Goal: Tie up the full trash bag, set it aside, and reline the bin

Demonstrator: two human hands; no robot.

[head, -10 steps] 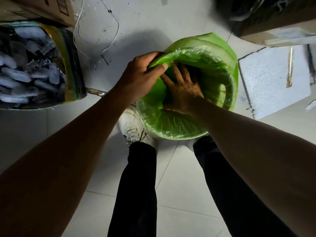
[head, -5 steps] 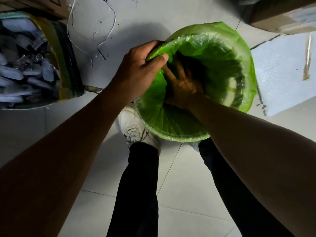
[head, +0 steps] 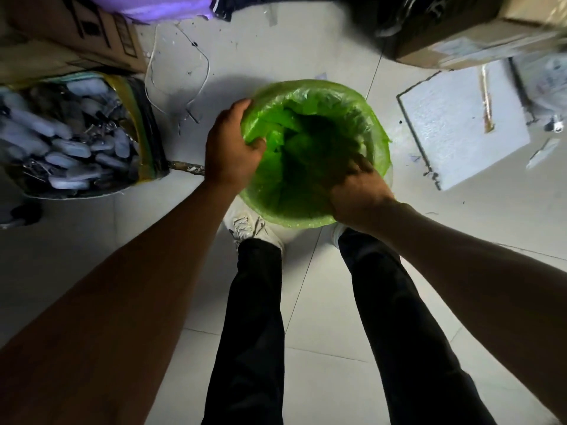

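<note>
A round bin stands on the floor between my feet, lined with a translucent green bag whose edge is folded over the rim all round. My left hand grips the bag's edge at the left rim, thumb inside and fingers outside. At the near right rim, my right hand holds the liner with its fingers reaching into the bin. The bin's inside is dark green and its bottom is hard to make out.
A large open sack of pale plastic pieces sits at the left. Cardboard boxes stand at the back left and back right. A white foam slab lies right of the bin. Loose wire trails on the tiled floor.
My right hand has come up out of the bin's middle to the near right rim. The left hand stayed on the left rim. The bag's edge now sits evenly around the rim.
</note>
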